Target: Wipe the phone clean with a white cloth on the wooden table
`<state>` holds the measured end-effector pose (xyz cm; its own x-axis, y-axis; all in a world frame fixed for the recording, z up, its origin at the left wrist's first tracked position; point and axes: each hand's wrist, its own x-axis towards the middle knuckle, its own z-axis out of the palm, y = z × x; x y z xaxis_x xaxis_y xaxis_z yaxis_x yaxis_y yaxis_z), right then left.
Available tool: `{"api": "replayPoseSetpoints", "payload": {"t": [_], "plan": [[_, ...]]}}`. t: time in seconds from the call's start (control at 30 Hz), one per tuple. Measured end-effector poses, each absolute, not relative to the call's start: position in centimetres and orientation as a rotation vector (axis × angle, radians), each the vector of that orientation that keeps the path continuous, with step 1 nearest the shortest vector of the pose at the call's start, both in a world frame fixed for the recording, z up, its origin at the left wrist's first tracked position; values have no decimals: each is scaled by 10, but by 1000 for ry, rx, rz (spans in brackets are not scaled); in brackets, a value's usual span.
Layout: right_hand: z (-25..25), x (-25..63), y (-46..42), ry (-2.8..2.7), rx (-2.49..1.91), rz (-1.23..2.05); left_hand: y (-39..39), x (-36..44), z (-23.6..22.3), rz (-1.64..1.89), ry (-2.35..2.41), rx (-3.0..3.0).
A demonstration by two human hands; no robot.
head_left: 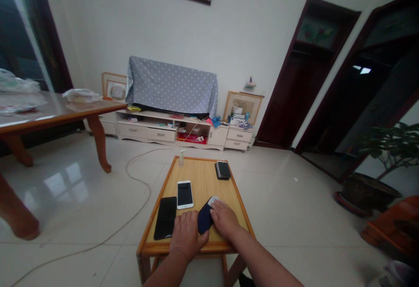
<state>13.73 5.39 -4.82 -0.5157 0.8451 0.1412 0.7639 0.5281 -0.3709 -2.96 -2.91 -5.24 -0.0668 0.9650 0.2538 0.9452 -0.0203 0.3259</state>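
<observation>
At bottom centre, a navy cloth point(204, 219) is pressed against the wooden worktop point(201, 178) by the open right grip point(225, 219), seemingly to steady it, with the open left grip point(186, 234) laid just beside it.

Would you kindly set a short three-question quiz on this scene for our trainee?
1. What lies between the left hand and the right hand?
2. True or false: the white smartphone is stacked on top of the black smartphone.
3. Which item stands near the far left corner of the low wooden table? A: a small bottle; B: a coffee mug; C: a potted plant.

Key: 1. A dark blue cloth. 2. False. 3. A.
</observation>
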Motion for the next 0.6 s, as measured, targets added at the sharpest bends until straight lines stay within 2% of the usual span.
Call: {"api": "replayPoseSetpoints", "payload": {"t": [0.2,0.43,0.6], "plan": [[-57,124,52,-2624,-1071,470,-28,-30,-53,651,2165,2104],[-53,130,70,-2429,-1443,362,-29,-31,-54,660,2157,2104],[-58,119,43,-2601,-1073,512,-27,-30,-59,641,2173,2091]]}}
